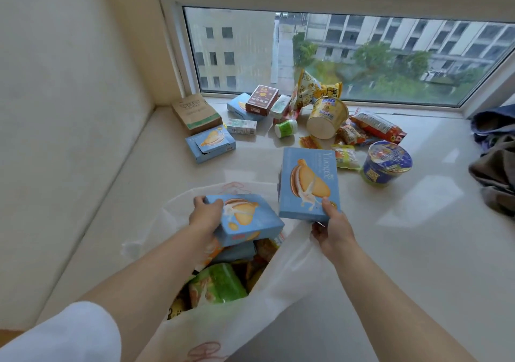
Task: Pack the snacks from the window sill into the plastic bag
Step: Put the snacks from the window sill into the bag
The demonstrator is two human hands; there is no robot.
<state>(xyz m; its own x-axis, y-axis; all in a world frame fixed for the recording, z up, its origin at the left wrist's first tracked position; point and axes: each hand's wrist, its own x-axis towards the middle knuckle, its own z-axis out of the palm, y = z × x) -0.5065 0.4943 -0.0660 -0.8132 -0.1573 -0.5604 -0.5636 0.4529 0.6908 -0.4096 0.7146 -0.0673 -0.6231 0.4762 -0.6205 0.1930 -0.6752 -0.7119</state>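
While our left hand [206,212] grips one pale blue cardboard biscuit box [248,218] over the mouth of the translucent white plastic bag [281,281], our right hand [333,229] pinches a second, matching blue box [308,183] by its lower corner, just above the bag's rim. We note the glossy cream stone window sill [418,250], walled in cream on the left, with the window [348,55] behind. Remaining snacks lie near the glass: a yellow noodle cup [327,118] on its side, a blue noodle cup [386,164] and an opened blue box [210,144].
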